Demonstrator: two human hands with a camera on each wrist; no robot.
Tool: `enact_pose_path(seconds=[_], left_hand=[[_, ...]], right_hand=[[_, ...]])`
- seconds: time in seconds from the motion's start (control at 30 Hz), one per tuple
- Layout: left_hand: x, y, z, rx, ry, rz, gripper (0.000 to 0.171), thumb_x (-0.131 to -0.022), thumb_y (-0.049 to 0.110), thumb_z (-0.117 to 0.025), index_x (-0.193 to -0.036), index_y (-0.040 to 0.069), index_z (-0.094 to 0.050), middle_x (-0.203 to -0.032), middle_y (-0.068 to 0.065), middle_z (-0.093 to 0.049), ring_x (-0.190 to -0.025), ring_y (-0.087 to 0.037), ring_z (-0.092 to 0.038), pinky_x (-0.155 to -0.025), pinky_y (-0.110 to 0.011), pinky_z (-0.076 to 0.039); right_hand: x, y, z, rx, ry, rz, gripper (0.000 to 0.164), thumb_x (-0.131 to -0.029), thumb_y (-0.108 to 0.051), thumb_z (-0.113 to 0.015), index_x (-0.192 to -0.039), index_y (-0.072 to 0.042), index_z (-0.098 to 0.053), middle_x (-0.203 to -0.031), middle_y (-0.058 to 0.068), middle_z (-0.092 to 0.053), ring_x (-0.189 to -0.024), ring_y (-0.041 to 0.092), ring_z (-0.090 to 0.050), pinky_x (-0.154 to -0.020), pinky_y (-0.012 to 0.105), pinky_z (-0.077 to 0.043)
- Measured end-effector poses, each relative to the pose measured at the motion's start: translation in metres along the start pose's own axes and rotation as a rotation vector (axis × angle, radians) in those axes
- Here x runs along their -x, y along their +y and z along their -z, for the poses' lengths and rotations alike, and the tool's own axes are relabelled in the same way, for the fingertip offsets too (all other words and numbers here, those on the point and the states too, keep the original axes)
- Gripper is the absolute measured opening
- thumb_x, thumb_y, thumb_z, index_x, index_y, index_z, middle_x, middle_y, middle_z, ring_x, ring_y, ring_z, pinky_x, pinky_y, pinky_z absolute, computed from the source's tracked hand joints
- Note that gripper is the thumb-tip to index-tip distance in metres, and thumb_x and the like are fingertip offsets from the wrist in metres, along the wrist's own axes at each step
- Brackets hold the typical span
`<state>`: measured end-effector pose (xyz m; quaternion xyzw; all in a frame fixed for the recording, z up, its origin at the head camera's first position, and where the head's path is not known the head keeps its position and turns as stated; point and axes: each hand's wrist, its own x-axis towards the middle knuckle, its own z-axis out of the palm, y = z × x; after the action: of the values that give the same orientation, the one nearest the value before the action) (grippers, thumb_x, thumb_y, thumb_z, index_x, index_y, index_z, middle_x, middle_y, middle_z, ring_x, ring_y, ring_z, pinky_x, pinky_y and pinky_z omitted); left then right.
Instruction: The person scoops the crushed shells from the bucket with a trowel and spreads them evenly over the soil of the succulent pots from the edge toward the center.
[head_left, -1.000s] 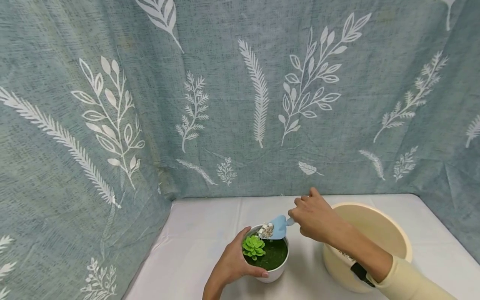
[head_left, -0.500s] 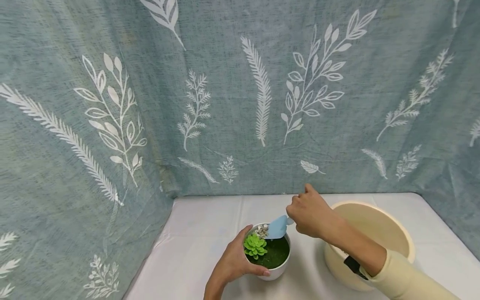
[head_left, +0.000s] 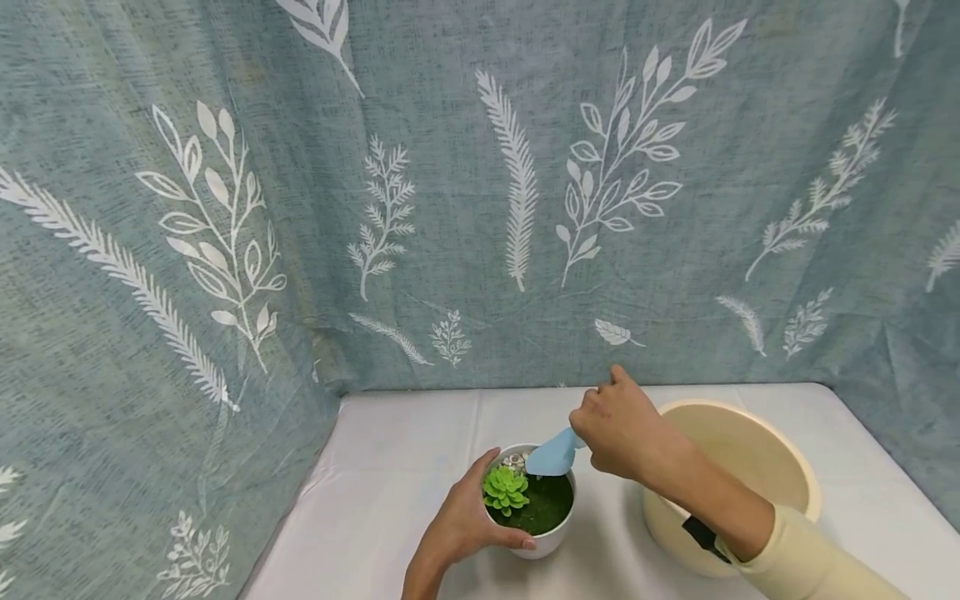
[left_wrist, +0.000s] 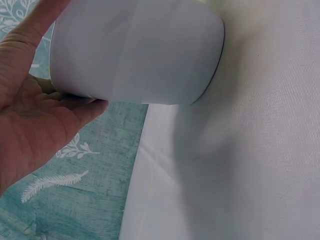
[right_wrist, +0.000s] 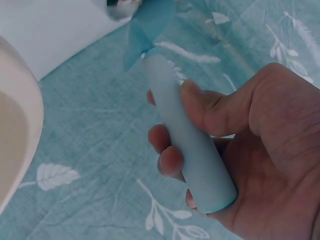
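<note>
A white plant pot (head_left: 551, 542) stands on the table, holding dark green material (head_left: 547, 504) and a bright green succulent (head_left: 506, 490) at its left side. My left hand (head_left: 468, 517) grips the pot from the left, thumb in front and fingers around the back; in the left wrist view the hand (left_wrist: 35, 110) lies against the pot's wall (left_wrist: 135, 55). My right hand (head_left: 618, 429) grips the handle (right_wrist: 187, 135) of a light blue scoop (head_left: 552, 454). The scoop's blade is tilted down over the pot's back rim. Small pale pebbles (head_left: 515, 461) lie behind the succulent.
A large cream tub (head_left: 806, 475) stands on the right, beneath my right forearm. A white cloth (head_left: 390, 483) covers the table. Blue-green curtain (head_left: 450, 208) with white leaf prints hangs behind and at the sides.
The scoop has tipped further down and slightly left, and the pebbles on its blade have slid off into the pot behind the succulent. My left hand keeps its grip on the pot.
</note>
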<state>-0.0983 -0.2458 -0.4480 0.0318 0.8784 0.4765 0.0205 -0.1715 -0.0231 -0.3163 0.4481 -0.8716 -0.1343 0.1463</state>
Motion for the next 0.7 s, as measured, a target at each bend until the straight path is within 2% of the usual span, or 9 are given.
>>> enact_pose_path(seconds=[0.23,0.37,0.43,0.57,0.7], left_hand=[[0.000,0.000,-0.001,-0.006,-0.005,0.006,0.118,-0.048,0.048,-0.087,-0.144,0.016,-0.026,-0.132,-0.007,-0.045,-0.117,-0.026,-0.045,-0.091,-0.048,-0.041],[-0.001,0.000,-0.004,-0.014,0.000,-0.018,0.120,-0.047,0.049,-0.087,-0.144,0.014,-0.025,-0.136,-0.009,-0.042,-0.120,-0.028,-0.043,-0.093,-0.050,-0.039],[0.000,0.000,-0.005,-0.014,0.002,-0.028,0.121,-0.047,0.048,-0.087,-0.144,0.013,-0.024,-0.137,-0.010,-0.040,-0.121,-0.029,-0.042,-0.094,-0.051,-0.038],[0.002,-0.001,-0.006,-0.008,0.005,-0.032,0.121,-0.048,0.045,-0.088,-0.144,0.011,-0.023,-0.139,-0.012,-0.038,-0.123,-0.031,-0.039,-0.096,-0.053,-0.035],[0.003,-0.003,-0.006,-0.017,0.008,-0.039,0.122,-0.048,0.044,-0.088,-0.144,0.009,-0.022,-0.141,-0.013,-0.035,-0.126,-0.031,-0.037,-0.099,-0.053,-0.033]], right_hand=[[0.014,0.008,0.004,-0.008,0.026,-0.035,0.028,-0.064,-0.011,-0.066,-0.052,-0.021,-0.043,-0.052,-0.004,-0.035,-0.049,0.014,-0.032,-0.062,0.035,-0.018],[0.037,0.023,0.009,-0.047,0.064,-0.102,0.019,-0.061,-0.005,-0.065,-0.060,-0.021,-0.055,-0.056,-0.005,-0.039,-0.052,0.014,-0.034,-0.062,0.034,-0.020],[0.049,0.029,0.011,-0.065,0.090,-0.118,0.022,-0.060,-0.003,-0.064,-0.069,-0.022,-0.063,-0.058,-0.006,-0.040,-0.053,0.013,-0.035,-0.061,0.033,-0.022],[0.073,0.038,0.012,-0.101,0.136,-0.136,0.022,-0.069,-0.007,-0.068,-0.083,-0.024,-0.068,-0.060,-0.010,-0.038,-0.054,0.010,-0.033,-0.061,0.032,-0.022],[0.095,0.045,0.009,-0.143,0.197,-0.169,0.011,-0.075,-0.017,-0.071,-0.082,-0.025,-0.067,-0.061,-0.013,-0.036,-0.055,0.007,-0.032,-0.063,0.031,-0.023]])
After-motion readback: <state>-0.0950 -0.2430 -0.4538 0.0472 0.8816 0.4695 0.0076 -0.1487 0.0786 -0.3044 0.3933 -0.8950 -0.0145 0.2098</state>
